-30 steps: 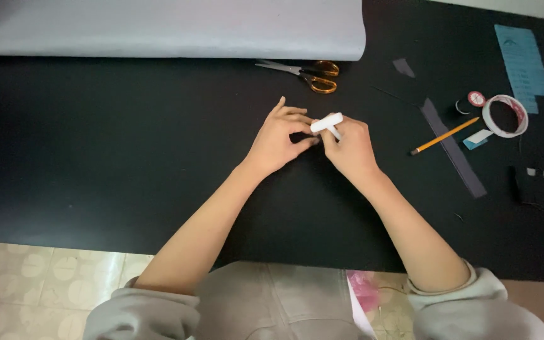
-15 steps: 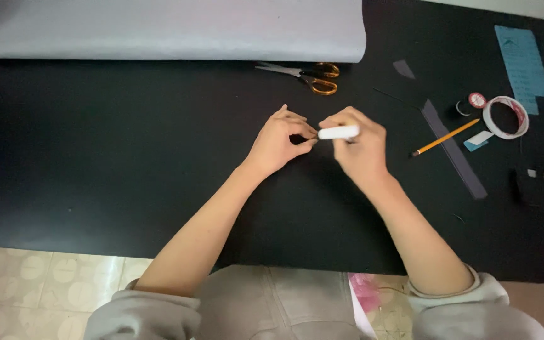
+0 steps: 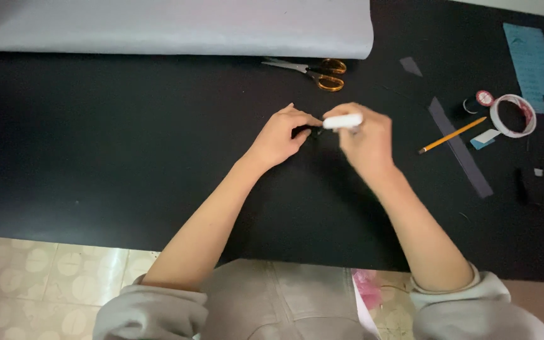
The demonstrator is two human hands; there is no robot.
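My right hand (image 3: pixel 365 141) holds a small white stick-shaped thing (image 3: pixel 342 121), lying nearly level with its end pointing left. My left hand (image 3: pixel 281 135) rests on the black sheet (image 3: pixel 127 145), its fingertips pinched on something small and dark just left of the white thing's tip. What that dark thing is I cannot make out. The two hands almost touch at the middle of the black sheet.
A grey fabric roll (image 3: pixel 171 28) lies along the far edge. Orange-handled scissors (image 3: pixel 313 70) sit just behind my hands. To the right are a yellow pencil (image 3: pixel 451 135), a grey strip (image 3: pixel 459 148), a tape roll (image 3: pixel 512 116), a small spool (image 3: pixel 477 101) and blue paper (image 3: pixel 531 56).
The white thing turned from tilted to nearly level in my right hand and its tip moved left, closer to my left fingertips. My left hand stayed in place.
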